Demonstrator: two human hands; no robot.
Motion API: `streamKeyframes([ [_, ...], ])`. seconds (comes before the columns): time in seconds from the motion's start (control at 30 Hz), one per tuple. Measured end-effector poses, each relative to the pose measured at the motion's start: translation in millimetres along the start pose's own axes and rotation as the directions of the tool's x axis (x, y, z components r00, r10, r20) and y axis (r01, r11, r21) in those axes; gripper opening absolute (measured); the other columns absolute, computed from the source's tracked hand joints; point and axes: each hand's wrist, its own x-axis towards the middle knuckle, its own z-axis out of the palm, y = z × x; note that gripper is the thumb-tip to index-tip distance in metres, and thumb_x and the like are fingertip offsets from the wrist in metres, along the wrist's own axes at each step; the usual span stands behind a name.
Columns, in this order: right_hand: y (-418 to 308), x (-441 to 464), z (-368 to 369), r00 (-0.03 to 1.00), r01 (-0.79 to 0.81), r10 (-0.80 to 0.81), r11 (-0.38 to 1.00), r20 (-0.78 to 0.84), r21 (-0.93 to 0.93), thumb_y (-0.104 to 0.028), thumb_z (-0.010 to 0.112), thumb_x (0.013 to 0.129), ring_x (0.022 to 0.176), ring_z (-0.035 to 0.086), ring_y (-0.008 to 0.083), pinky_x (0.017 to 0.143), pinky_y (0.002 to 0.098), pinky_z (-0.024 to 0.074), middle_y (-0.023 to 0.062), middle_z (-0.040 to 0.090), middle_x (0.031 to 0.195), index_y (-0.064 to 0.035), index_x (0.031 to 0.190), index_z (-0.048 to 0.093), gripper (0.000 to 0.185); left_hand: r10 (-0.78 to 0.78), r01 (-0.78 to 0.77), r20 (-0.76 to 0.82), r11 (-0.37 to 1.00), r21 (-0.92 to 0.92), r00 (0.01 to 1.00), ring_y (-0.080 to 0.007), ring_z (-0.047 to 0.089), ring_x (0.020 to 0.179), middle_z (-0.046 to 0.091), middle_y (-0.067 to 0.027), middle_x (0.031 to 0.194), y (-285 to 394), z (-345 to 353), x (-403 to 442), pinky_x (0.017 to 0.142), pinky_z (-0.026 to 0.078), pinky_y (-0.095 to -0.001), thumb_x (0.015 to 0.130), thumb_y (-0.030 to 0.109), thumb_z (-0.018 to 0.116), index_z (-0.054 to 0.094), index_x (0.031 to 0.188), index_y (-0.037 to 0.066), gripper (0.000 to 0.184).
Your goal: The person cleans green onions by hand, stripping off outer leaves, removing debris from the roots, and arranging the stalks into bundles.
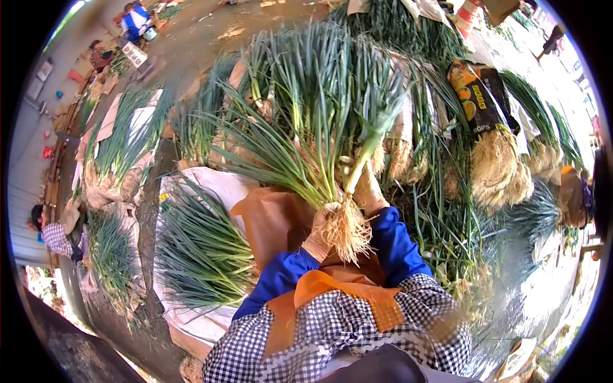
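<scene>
A bunch of green onions (306, 166) stands fanned out before my chest, its pale roots (348, 233) hanging down. My left hand (318, 233), in a tan glove, is closed round the lower stalks beside the roots. On the right of the roots, my right hand (368, 191), also gloved, is closed at the white base of a thicker green onion (373, 143) whose leaves point up and right. Its fingers are partly hidden by the stalk. Beneath the bunch lies a brown apron (271, 220) over my lap.
More green onions (201, 246) lie on a white sheet at the left. A black printed bag (476, 102) partly wraps a rooted bundle (495, 166) at the right. Further bundles stand ahead. Other people sit at the far left (56, 236) and upper left (134, 22).
</scene>
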Motion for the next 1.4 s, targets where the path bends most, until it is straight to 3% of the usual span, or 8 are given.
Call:
streamKeyframes([
  [0.07, 39, -2, 67, 0.89, 0.225, -0.437, 0.67, -0.13, -0.708, -0.049, 0.041, 0.093, 0.064, 0.055, 0.0125, 0.056, 0.0242, 0.0464, 0.0022, 0.058, 0.077, -0.0072, 0.1, 0.059, 0.046, -0.004, 0.004, -0.013, 1.0, 0.008, 1.0, -0.0251, 0.063, 0.08, 0.064, -0.013, 0.089, 1, -3, -4, 0.078, 0.053, -0.0367, 0.082, 0.01, 0.054, 0.058, 0.1, -0.003, 0.022],
  [0.37, 36, -57, 31, 0.823, -0.037, -0.5, -0.52, 0.269, -0.854, -0.027, 0.054, 0.09, 0.062, 0.053, 0.0107, 0.054, 0.029, 0.0438, 0.0059, 0.059, 0.067, -0.001, 0.088, 0.061, 0.027, 0.118, -0.117, -0.009, 0.991, 0.067, 0.993, -0.024, 0.062, 0.085, 0.063, -0.0117, 0.093, -3, -19, 7, 0.079, 0.053, -0.0373, 0.084, 0.009, 0.052, 0.056, 0.105, -0.002, 0.025],
  [0.57, -33, -179, 42, 0.662, -0.133, -0.732, 0.099, -0.163, -0.986, -0.025, 0.057, 0.087, 0.062, 0.057, 0.0148, 0.052, 0.03, 0.0423, 0.0026, 0.061, 0.069, -0.0046, 0.088, 0.061, 0.021, 0.319, -0.307, -0.099, 0.944, 0.119, 0.942, -0.0207, 0.063, 0.075, 0.064, -0.01, 0.084, 13, 1, 8, 0.07, 0.055, -0.0336, 0.082, 0.013, 0.054, 0.06, 0.096, -0.002, 0.022],
  [0.67, -106, -215, -15, 0.652, -0.644, -0.613, -0.758, -0.447, 0.1, -0.043, 0.053, 0.085, 0.08, 0.064, 0.0315, 0.066, 0.0398, 0.049, 0.0106, 0.067, 0.083, -0.0047, 0.091, 0.063, 0.04, 0.177, -0.18, 0.048, 0.981, 0.076, 0.983, -0.0261, 0.063, 0.082, 0.064, -0.0134, 0.091, 24, -14, 9, 0.079, 0.053, -0.0403, 0.082, 0.009, 0.051, 0.058, 0.099, -0.004, 0.023],
  [0.9, 12, -83, 77, 0.946, -0.15, -0.317, -0.225, -0.074, -0.963, -0.05, 0.045, 0.089, 0.093, 0.062, 0.0295, 0.082, 0.0358, 0.0478, 0.018, 0.063, 0.105, -0.0015, 0.113, 0.057, 0.055, 0.237, -0.223, -0.03, 0.945, 0.238, 0.971, -0.0237, 0.062, 0.082, 0.063, -0.0118, 0.093, 1, 0, 2, 0.078, 0.051, -0.035, 0.084, 0.012, 0.052, 0.058, 0.103, -0.002, 0.025],
  [1.03, 33, -44, 68, 0.983, -0.114, -0.177, -0.8, 0.05, -0.589, -0.05, 0.045, 0.089, 0.066, 0.059, 0.0359, 0.062, 0.0429, 0.046, 0.0182, 0.058, 0.065, -0.0065, 0.074, 0.062, 0.049, 0.305, -0.272, -0.063, 0.91, 0.313, 0.95, -0.0189, 0.061, 0.076, 0.063, -0.0077, 0.088, 7, -33, 9, 0.071, 0.052, -0.0303, 0.082, 0.012, 0.056, 0.06, 0.098, 0.0, 0.021],
  [1.23, 52, -117, 71, 0.904, 0.362, 0.427, -0.742, 0.019, -0.564, -0.042, 0.049, 0.088, 0.067, 0.062, 0.028, 0.064, 0.0383, 0.0501, 0.0156, 0.063, 0.078, -0.0079, 0.078, 0.065, 0.039, 0.259, -0.213, -0.119, 0.929, 0.301, 0.959, -0.0223, 0.061, 0.081, 0.063, -0.0104, 0.092, 12, -38, 22, 0.078, 0.05, -0.0342, 0.083, 0.017, 0.054, 0.059, 0.102, -0.002, 0.027],
  [1.4, -27, -129, 66, 0.878, 0.091, 0.046, -0.993, -0.476, 0.072, -0.048, 0.051, 0.086, 0.09, 0.063, 0.0248, 0.078, 0.0361, 0.0495, 0.013, 0.066, 0.094, -0.0131, 0.1, 0.067, 0.041, 0.286, -0.275, 0.025, 0.891, 0.36, 0.958, -0.0234, 0.059, 0.085, 0.061, -0.0115, 0.095, 4, -37, 22, 0.082, 0.049, -0.0352, 0.079, 0.012, 0.057, 0.056, 0.106, -0.003, 0.031],
])
